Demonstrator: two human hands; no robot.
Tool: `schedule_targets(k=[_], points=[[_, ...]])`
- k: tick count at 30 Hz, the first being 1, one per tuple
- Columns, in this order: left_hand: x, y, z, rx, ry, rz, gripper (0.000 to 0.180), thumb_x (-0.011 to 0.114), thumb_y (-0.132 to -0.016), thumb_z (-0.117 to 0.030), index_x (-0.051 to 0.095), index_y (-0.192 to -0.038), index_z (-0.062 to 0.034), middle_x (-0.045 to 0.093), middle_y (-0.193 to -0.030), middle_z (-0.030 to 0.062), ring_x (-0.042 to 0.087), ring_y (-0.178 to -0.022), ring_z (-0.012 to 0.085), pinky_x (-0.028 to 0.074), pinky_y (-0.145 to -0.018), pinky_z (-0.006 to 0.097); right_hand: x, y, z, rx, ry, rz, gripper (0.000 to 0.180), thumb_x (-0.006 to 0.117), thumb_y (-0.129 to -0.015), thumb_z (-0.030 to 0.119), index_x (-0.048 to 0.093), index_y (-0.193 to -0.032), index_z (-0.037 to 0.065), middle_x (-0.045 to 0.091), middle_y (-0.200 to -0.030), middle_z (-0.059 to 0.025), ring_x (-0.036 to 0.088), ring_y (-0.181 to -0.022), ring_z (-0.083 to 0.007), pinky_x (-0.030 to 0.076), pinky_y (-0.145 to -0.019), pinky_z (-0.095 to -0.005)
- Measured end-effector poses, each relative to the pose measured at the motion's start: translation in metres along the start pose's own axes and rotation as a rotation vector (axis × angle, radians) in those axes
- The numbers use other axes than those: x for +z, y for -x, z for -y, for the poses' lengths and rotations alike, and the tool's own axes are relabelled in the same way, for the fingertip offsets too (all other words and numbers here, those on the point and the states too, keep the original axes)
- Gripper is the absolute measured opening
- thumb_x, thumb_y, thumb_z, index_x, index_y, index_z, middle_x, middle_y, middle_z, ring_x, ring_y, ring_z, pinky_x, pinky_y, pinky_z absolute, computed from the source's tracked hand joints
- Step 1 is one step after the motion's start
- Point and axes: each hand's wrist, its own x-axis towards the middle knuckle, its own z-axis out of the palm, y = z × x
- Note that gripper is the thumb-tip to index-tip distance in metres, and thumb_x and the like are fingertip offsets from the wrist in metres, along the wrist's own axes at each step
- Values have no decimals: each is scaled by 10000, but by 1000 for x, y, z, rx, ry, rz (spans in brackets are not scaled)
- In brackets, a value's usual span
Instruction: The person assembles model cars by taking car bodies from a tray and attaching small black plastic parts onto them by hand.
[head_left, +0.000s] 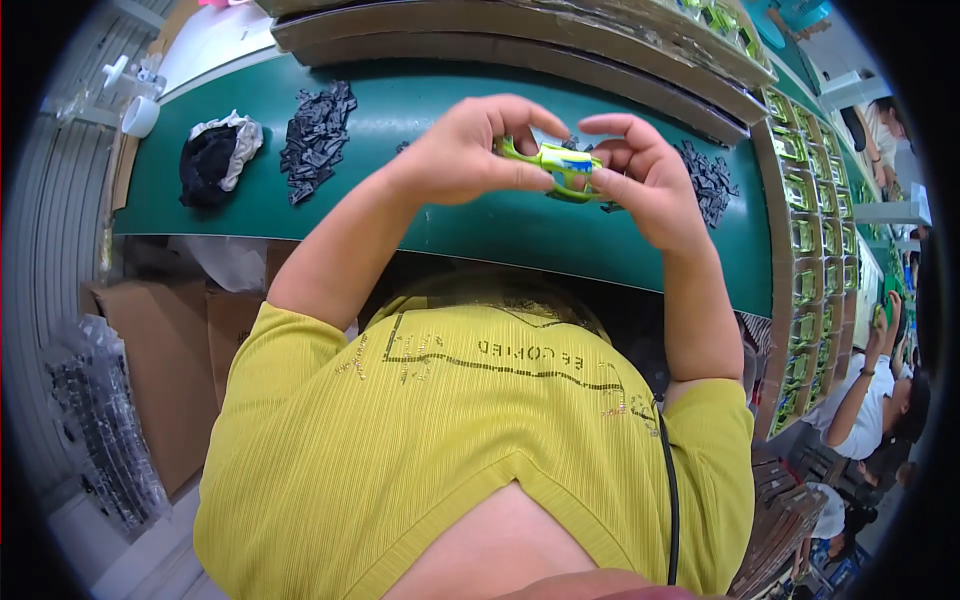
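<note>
Both hands are raised above the green table (300, 215), near the middle of the picture, a little toward 12 o'clock. The left hand (470, 150) pinches one end of a small green plastic piece (555, 165), with the thumb under it and the other fingers curled over the top. The right hand (640, 175) holds the other end of the same piece; its thumb and first fingers are closed on it, and the rest of its fingers are bent. The piece is lime green with a pale part in the middle, and it lies nearly level between the two hands, in the air above the table.

On the table, at 10 o'clock from the hands, there is a pile of small dark parts (318, 140). Further the same way lies a black and white cloth (215, 155). A second heap of dark parts (710, 180) lies just at 3 o'clock from the right hand. Along the right edge run trays with green pieces (805, 235), one after another. At 4 o'clock another person (880, 395) in a white shirt sits well apart. At 8 o'clock stand cardboard boxes (165, 370) under the table.
</note>
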Motion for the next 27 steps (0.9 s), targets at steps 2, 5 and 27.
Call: schedule_targets(k=[2,5,27], points=[[-3,-7,2,63,-49,-10,406,779,-819,-60,650,-1202,-28,673,-935,47,635,-883,82,501,-790,204,-1,-5,3,23,18,-16,431,669,-898,1,525,-1303,-18,673,-975,-55,665,-919,-103,545,-822,-249],[0,-19,8,61,220,4,498,727,-889,-128,536,-1335,-17,670,-797,50,693,-704,152,579,-698,275,-11,-13,-1,-36,202,21,292,741,-863,23,649,-1137,-21,701,-944,-60,665,-848,-95,547,-773,-240],[-12,-31,39,-326,989,24,456,510,-987,-103,438,-1388,102,705,-848,161,716,-667,186,584,-736,263,-18,-43,-35,-370,390,-127,148,722,-843,10,739,-989,-4,689,-871,-80,652,-790,-159,501,-707,-256]])
